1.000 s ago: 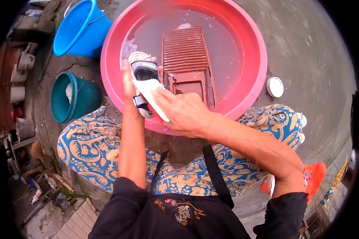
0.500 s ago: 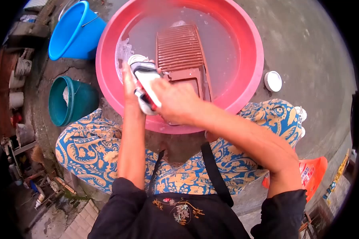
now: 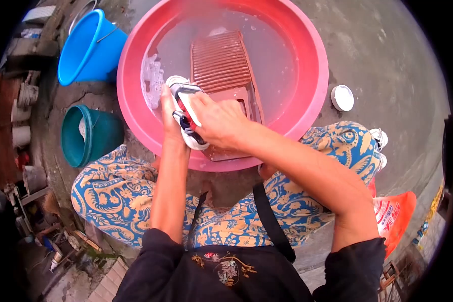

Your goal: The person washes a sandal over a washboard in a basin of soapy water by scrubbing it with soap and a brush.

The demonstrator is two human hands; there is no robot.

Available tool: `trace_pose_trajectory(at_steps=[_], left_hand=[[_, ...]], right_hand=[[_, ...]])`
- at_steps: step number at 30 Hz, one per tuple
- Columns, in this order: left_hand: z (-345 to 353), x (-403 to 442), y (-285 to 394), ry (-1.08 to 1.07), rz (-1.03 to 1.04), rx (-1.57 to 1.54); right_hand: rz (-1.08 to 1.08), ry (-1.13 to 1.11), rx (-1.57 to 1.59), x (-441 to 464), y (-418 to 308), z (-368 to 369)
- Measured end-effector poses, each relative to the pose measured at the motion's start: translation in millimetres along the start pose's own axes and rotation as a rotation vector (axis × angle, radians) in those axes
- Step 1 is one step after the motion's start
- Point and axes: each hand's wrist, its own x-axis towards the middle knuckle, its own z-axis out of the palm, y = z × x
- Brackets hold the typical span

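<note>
Over the near left part of the pink basin, a white shoe [image 3: 196, 143] with dark and red parts is held tilted. My left hand [image 3: 170, 113] grips it from the left side, with some fingers hidden behind it. My right hand [image 3: 221, 121] is closed over a flat white piece [image 3: 190, 106] that looks like a scrubbing brush, pressed against the shoe's opening. The hand partly covers that piece. Below and beyond the hands, a brown ridged washboard [image 3: 220, 63] leans in the basin [image 3: 314, 75], which holds cloudy water.
A blue bucket [image 3: 88, 50] and a green bucket [image 3: 103, 138] with something whitish inside stand left of the basin. A small white bowl [image 3: 342, 98] sits on the concrete at right. An orange-red plastic bag [image 3: 400, 219] lies by my right elbow. Clutter lines the left edge.
The shoe and both hands sit slightly further right in view, and the shoe is turned a little. My right hand has shifted on the shoe. The whole view has moved slightly.
</note>
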Motion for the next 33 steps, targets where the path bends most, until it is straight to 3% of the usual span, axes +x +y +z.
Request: trace_pose_trajectory(at_steps=[4,6,9,12,13,17,22,26,27,28,30,32,33], left_hand=[[-2,-4,5,-0.122,-0.026,0.015],[-4,1,4,0.026,-0.048,0.056],[0,-6,22,0.003,-0.061,0.013],[3,-8,13,-0.01,-0.122,0.039],[-1,-3,-1,0.059,-0.05,0.073],[8,-6,5,0.014,-0.015,0.042],[6,-7,32,-0.061,-0.115,-0.019],[-3,-1,19,-0.07,-0.067,-0.002],[-3,1,22,-0.098,-0.146,-0.039],[6,-3,18,-0.117,-0.06,-0.129],[4,-5,20,-0.384,-0.096,-0.309],[7,-11,25,-0.355,-0.173,-0.312],[7,-12,23,-0.382,-0.178,-0.328]], right_hand=[[-0.02,-0.009,-0.002,-4,1,1],[-0.031,-0.051,-0.015,-5,-5,-6],[-0.06,-0.2,0.028,-31,-27,-13],[-0.002,-0.146,0.047,-13,-13,-6],[0.028,-0.022,0.032,-5,-3,-3],[-0.037,0.039,0.009,-5,0,1],[-0.111,-0.164,0.009,-34,-29,-22],[-0.105,-0.188,0.16,-20,-17,-32],[-0.095,-0.145,0.309,-16,-13,-43],[-0.057,-0.136,0.492,-11,-9,-60],[0.017,-0.149,0.673,-7,-5,-96],[-0.02,0.172,0.616,-6,2,-101],[-0.021,0.167,0.617,-5,4,-100]])
